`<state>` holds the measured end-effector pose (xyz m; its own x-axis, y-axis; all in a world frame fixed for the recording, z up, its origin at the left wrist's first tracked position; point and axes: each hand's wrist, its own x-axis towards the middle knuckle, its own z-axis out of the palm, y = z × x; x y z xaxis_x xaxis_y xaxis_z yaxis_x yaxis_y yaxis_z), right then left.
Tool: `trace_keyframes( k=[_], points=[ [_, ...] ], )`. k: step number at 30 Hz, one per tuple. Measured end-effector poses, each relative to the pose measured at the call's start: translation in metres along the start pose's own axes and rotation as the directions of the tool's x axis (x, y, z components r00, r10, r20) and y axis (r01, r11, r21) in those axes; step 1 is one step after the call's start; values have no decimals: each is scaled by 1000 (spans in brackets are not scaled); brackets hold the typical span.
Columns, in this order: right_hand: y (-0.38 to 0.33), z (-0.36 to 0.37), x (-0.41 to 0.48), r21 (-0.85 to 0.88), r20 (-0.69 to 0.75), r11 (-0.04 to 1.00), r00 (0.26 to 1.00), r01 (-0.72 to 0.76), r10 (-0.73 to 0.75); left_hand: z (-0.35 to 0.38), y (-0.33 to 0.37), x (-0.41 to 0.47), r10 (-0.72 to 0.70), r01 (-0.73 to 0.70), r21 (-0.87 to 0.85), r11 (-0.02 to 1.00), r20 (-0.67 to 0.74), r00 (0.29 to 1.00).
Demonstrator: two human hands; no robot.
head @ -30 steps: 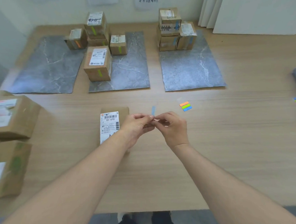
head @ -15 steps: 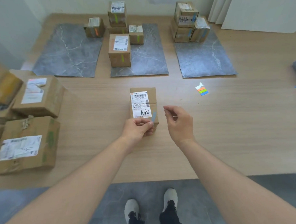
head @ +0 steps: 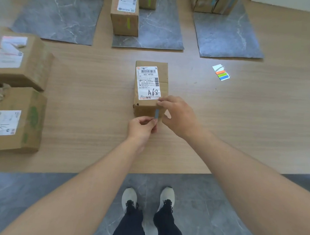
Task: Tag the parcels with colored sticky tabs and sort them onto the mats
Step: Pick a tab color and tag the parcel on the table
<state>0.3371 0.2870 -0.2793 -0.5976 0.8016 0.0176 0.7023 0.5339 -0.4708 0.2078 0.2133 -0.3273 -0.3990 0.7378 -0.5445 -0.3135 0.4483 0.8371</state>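
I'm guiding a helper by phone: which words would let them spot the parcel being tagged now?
On the wooden table, look just in front of the middle grey mat. The parcel lies alone there, a blue tab pinched at its near end by the left hand, and A68 handwritten on its label.

Single wide-angle view, worn at head height, wearer standing at the near table [head: 85, 90] edge. Faces forward, pitched steeply down. The parcel [head: 163, 73], left hand [head: 141, 127] and right hand [head: 179, 116] sit centre frame, within arm's reach. The shoes [head: 129, 198] and floor [head: 34, 192] fill the bottom; mats [head: 227, 37] are cropped at top.
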Motion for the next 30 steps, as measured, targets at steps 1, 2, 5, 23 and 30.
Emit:
trace_keyframes(
  k=[1,2,5,23,30],
  points=[
    [1,3,1,1,-27,1000,1000,4,-4,1,-1,1,2,-2,-7,1000,-6,1000],
    [0,6,2,1,-61,1000,998,5,-5,2,-2,1,7,-7,-13,1000,-8,1000],
    [-3,13,7,-39,-136,999,991,-22,17,4,-1,4,16,-17,-36,999,-15,1000],
    [3,50,22,-297,-407,955,906,-8,-119,-16,3,15,-107,105,-20,994,-188,976],
    [9,54,15,-97,-445,994,890,58,-95,-41,42,30,7,-25,-70,997,-241,970]
  ],
)
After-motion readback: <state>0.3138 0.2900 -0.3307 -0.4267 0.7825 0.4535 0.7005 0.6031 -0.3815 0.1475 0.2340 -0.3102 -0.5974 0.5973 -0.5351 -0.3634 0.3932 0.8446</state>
